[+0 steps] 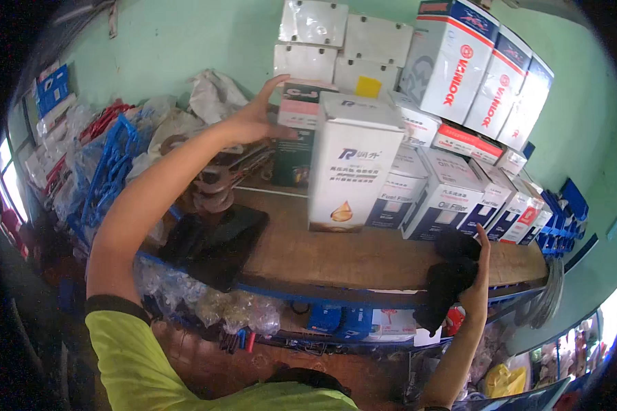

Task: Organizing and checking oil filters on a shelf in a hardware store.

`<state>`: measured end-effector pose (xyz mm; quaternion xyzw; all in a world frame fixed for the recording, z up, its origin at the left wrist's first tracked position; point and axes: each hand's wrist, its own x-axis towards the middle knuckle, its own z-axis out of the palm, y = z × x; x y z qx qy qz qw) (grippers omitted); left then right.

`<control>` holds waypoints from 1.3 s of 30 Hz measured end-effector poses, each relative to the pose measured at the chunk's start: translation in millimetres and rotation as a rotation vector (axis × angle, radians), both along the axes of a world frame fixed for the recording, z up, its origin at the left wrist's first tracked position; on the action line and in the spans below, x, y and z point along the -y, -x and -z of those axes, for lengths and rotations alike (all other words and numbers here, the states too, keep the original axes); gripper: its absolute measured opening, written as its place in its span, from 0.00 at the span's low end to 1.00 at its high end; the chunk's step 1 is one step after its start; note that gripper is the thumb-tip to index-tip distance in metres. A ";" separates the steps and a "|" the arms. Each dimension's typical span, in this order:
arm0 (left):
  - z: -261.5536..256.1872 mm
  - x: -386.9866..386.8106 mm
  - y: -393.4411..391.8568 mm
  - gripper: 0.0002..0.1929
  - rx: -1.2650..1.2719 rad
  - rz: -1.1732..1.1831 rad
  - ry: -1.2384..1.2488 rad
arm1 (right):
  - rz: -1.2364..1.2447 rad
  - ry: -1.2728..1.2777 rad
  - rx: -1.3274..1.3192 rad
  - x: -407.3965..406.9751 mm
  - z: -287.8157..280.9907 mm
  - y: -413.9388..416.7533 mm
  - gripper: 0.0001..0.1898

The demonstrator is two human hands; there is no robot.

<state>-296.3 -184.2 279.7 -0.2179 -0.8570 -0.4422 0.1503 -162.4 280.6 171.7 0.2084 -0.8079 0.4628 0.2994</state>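
Observation:
My left hand (257, 119) is at the left side of a red and dark green carton (294, 154). One finger lies across the carton's front and another reaches its top edge. Beside it stands a tall white carton (355, 169) with a golden drop print, hiding part of the green one. My right hand (475, 287) holds a bundled black item (450, 280), perhaps cloth, over the front of the wooden shelf (308, 257). Behind that bundle is a row of white and blue oil filter (445, 192) and fuel filter cartons (396, 198).
White boxes (313, 23) and tall Wanlock cartons (455, 61) are stacked at the back. On the left lie a black flat item (221, 246), brown rings (213, 198) and plastic-bagged goods (108, 159). Bags (257, 313) and blue boxes (339, 321) sit below. Blue bins (560, 221) are at right.

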 end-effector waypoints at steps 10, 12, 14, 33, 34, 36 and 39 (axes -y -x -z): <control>-8.1 -20.2 20.1 0.36 0.215 0.030 -0.084 | -0.042 -0.043 -0.011 -9.0 1.5 1.6 0.45; -18.0 -28.1 3.7 0.44 0.445 0.043 0.092 | -0.024 -0.017 0.025 -8.3 -1.1 -1.5 0.45; -19.1 -20.1 -1.4 0.45 0.534 0.099 0.073 | -0.012 -0.003 0.021 -5.2 -1.3 -4.6 0.44; 31.1 -65.8 13.1 0.30 0.480 0.345 -0.549 | 0.126 -0.117 0.074 -10.8 6.6 -5.0 0.51; 30.7 -53.0 19.4 0.29 0.087 0.368 -0.129 | 0.107 -0.112 0.061 -9.9 7.2 -3.8 0.51; 23.0 -50.3 18.4 0.23 -0.178 0.463 0.154 | 0.063 -0.093 0.031 -8.3 5.7 -2.5 0.51; 28.1 -63.0 11.0 0.25 0.473 0.483 -0.565 | 0.042 -0.073 0.041 -10.4 3.5 -3.4 0.50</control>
